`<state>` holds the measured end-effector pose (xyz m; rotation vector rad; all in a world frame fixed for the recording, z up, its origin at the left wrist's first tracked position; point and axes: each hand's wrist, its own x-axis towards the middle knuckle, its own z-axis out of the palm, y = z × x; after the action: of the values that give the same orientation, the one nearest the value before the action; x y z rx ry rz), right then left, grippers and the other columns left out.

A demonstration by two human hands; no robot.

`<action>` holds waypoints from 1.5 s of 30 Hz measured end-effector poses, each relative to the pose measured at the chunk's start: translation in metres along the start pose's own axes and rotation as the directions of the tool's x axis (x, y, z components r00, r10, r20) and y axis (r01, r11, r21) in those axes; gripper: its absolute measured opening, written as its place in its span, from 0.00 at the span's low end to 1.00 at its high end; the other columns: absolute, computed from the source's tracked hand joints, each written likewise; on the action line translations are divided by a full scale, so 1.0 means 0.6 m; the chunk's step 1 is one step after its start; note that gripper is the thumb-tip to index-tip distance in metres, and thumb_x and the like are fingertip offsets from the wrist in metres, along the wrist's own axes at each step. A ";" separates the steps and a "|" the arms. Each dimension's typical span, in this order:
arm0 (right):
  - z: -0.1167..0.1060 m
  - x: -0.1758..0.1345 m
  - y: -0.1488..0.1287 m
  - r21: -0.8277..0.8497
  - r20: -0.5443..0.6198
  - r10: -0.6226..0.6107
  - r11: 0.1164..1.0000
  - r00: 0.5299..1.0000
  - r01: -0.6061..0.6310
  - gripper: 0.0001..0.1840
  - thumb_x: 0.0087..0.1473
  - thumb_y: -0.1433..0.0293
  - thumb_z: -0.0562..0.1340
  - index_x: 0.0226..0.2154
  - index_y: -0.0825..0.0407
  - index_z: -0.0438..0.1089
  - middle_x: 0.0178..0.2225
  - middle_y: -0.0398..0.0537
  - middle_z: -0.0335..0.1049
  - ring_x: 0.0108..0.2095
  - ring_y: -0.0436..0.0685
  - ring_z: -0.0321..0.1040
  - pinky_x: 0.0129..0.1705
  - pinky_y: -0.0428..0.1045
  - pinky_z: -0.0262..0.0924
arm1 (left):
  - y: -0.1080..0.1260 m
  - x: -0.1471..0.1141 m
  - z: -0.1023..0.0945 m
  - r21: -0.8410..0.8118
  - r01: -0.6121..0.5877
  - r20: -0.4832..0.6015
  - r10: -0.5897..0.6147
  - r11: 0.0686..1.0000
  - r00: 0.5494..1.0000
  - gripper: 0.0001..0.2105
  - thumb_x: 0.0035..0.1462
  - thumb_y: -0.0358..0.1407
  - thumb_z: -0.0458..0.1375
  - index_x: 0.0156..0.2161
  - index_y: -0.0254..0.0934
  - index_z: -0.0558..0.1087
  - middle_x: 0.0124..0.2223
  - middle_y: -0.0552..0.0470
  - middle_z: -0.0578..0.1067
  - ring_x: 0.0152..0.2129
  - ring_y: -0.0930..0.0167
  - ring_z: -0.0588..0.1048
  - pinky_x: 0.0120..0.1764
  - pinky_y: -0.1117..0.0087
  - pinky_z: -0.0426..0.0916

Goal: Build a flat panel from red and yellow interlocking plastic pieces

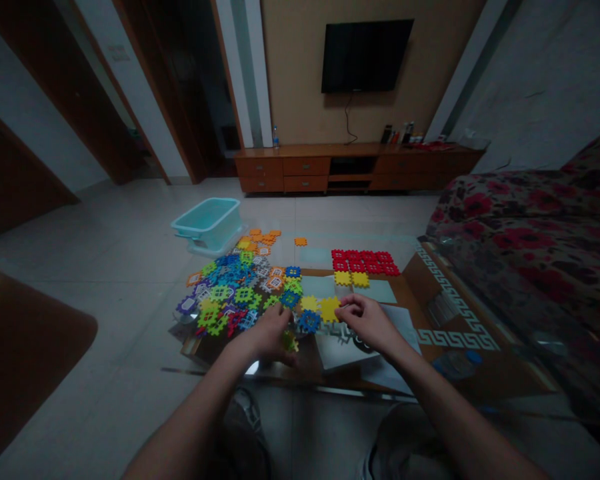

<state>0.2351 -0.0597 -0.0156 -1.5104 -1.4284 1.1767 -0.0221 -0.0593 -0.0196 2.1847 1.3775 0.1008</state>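
Notched plastic building tiles in many colours form a heap [245, 293] on the glass table. My right hand [367, 321] pinches the right edge of a solid yellow tile [330, 309] between thumb and fingertips. A paler yellow tile [309, 304] and a blue tile [309, 321] are just left of it. My left hand [270, 333] is curled at the near right side of the heap, with a yellow-green tile [290, 342] between its thumb and fingers, partly hidden. Farther back, red tiles [364, 261] form two rows, with two yellow tiles [351, 279] in front of them.
A light blue plastic tub [210, 223] stands beyond the heap at the left. Orange tiles [265, 237] lie at the back of the table. Below the glass are a white box [343, 353] and a blue-capped bottle [457, 363]. A flowered sofa [520, 207] borders the right.
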 end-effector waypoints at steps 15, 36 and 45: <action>-0.002 -0.002 -0.007 -0.021 0.031 -0.034 0.999 0.999 0.035 0.13 0.46 0.60 0.63 0.32 0.52 0.67 0.21 0.41 0.70 0.21 0.51 0.63 0.24 0.45 0.54 | -0.005 0.000 -0.012 -0.046 -0.005 0.089 0.009 0.999 0.996 0.30 0.37 0.29 0.65 0.51 0.39 0.70 0.53 0.45 0.69 0.48 0.61 0.71 0.51 0.65 0.66; -0.007 0.002 -0.008 -0.042 0.044 -0.045 0.998 0.998 0.047 0.13 0.45 0.61 0.63 0.32 0.52 0.67 0.22 0.42 0.68 0.24 0.52 0.64 0.26 0.46 0.56 | -0.033 0.025 -0.033 -0.163 -0.069 -0.305 0.016 0.984 0.952 0.15 0.51 0.23 0.52 0.41 0.37 0.74 0.44 0.46 0.78 0.42 0.65 0.75 0.48 0.62 0.67; 0.002 -0.021 -0.033 0.188 0.303 0.140 0.961 0.943 -0.203 0.09 0.50 0.63 0.66 0.32 0.52 0.73 0.35 0.49 0.74 0.34 0.52 0.69 0.32 0.45 0.62 | 0.005 0.020 -0.036 -0.255 -0.095 -0.317 0.010 0.962 0.948 0.10 0.57 0.30 0.53 0.42 0.37 0.75 0.42 0.47 0.78 0.41 0.65 0.75 0.47 0.61 0.69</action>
<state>0.2281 -0.0699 0.0044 -1.3739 -1.3160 1.6608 -0.0216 -0.0413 -0.0025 2.0355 1.3765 0.6429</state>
